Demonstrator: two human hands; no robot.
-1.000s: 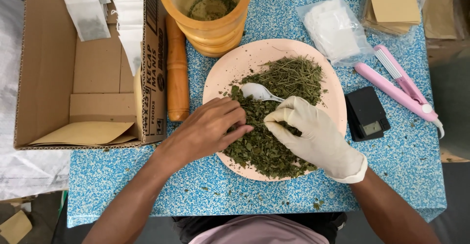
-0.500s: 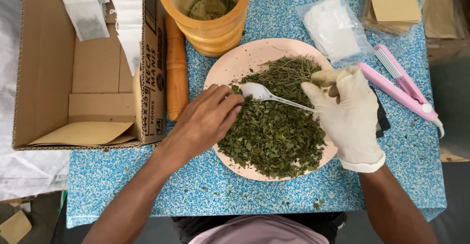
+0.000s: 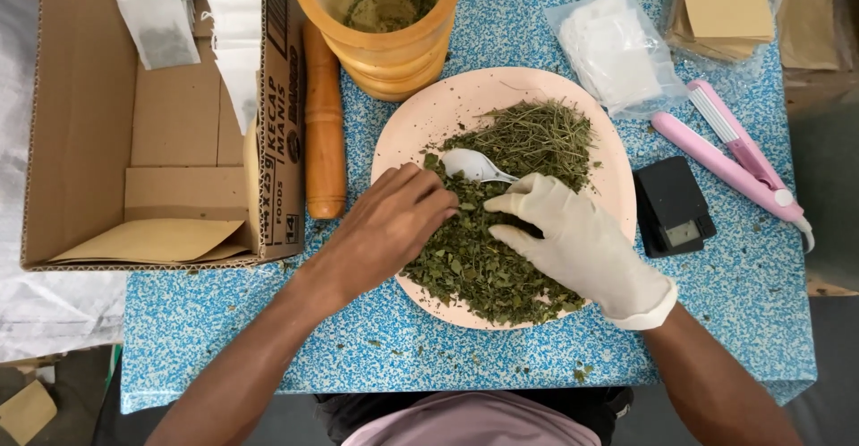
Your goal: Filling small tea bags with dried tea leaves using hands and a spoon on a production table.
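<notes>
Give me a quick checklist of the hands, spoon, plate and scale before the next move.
1. Left hand bare, fingertips in the dried leaves: ok.
2. Right hand gloved, resting on the leaves: ok.
3. White spoon on the pile, handle under the right hand: ok.
4. Pink plate fully on the table: ok.
5. Either hand pinching leaves: cannot tell.
6. Black scale uncovered beside the plate: ok.

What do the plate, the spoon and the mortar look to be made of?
Plate: likely plastic or melamine, matte peach, thin even rim. Spoon: probably white plastic, glossy and slightly translucent; its handle runs under the gloved right hand. Mortar: seemingly turned wood, smooth orange-brown finish, ringed grooves on its wall.
</notes>
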